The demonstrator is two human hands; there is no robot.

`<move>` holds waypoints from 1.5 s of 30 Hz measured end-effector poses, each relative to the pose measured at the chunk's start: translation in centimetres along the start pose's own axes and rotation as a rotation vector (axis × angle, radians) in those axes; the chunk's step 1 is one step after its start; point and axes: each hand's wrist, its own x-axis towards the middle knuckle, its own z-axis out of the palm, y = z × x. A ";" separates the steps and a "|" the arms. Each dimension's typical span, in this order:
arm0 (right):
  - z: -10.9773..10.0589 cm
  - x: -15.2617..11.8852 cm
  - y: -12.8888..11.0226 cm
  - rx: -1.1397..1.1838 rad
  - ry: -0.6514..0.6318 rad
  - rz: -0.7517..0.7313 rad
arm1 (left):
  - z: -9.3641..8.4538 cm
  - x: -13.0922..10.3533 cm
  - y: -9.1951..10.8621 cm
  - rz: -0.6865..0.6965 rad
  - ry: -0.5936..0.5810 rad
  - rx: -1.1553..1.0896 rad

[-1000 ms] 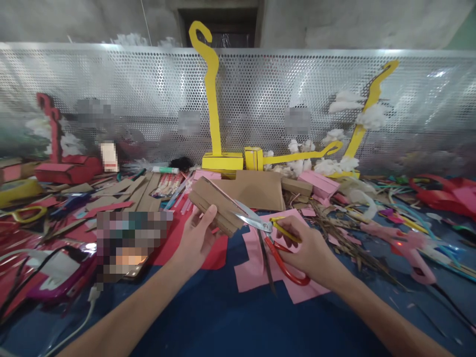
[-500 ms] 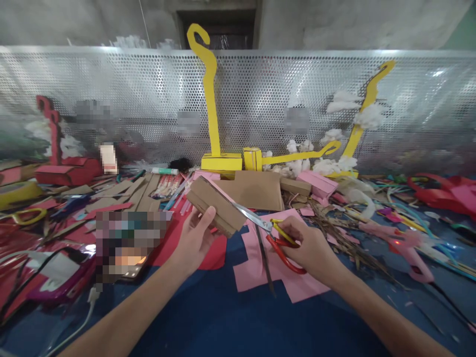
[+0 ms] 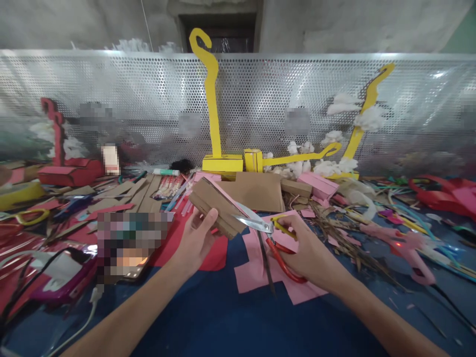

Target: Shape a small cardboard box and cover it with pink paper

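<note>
My left hand (image 3: 199,235) grips a small brown cardboard box (image 3: 213,203) by its lower edge, thumb on the near face. The box is tilted down to the right. In my right hand (image 3: 307,253) is a pair of scissors (image 3: 256,223) with a yellow and a red handle. Their blades are parted at the right end of the box, one lying across its near face, the other behind its upper edge. Beneath the scissors lies a cut sheet of pink paper (image 3: 247,280) with a thin dark stick (image 3: 268,270) across it. Red paper (image 3: 211,255) lies under my left hand.
Yellow hooked stands (image 3: 211,109) rise at the back before a perforated metal panel (image 3: 148,99). A pink glue gun (image 3: 409,248) with an orange light lies right, beside twigs (image 3: 345,243). A phone (image 3: 130,248), cardboard scraps and a purple power strip (image 3: 67,282) fill the left.
The scissor blades have opened wider, and one now crosses the near face of the box. The handles have spread in my right hand. My left hand and the box have barely moved.
</note>
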 end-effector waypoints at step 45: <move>0.4 -0.1 -0.5 0.048 -0.111 0.051 | -0.2 -0.3 -0.7 0.002 -0.111 0.074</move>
